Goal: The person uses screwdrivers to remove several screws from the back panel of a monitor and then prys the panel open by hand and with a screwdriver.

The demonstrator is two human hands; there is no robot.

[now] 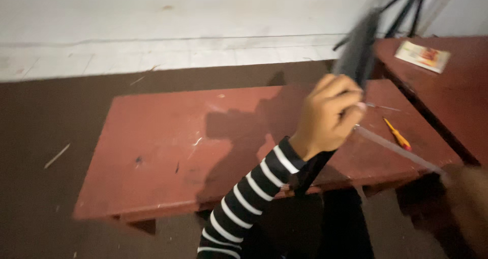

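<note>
left hand [329, 114] grips dark bar [356, 50]; over bench [152, 152] right edge | floor beyond

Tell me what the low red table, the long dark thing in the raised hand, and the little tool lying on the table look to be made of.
Low red table: probably painted wood; matte red-brown coat with pale scratches and chips.
Long dark thing, gripped by the left hand: blurred, dark grey, flat; perhaps plastic or rubber, cannot tell.
Little tool: orange-yellow glossy handle, likely plastic; the rest is too small to judge.
</note>
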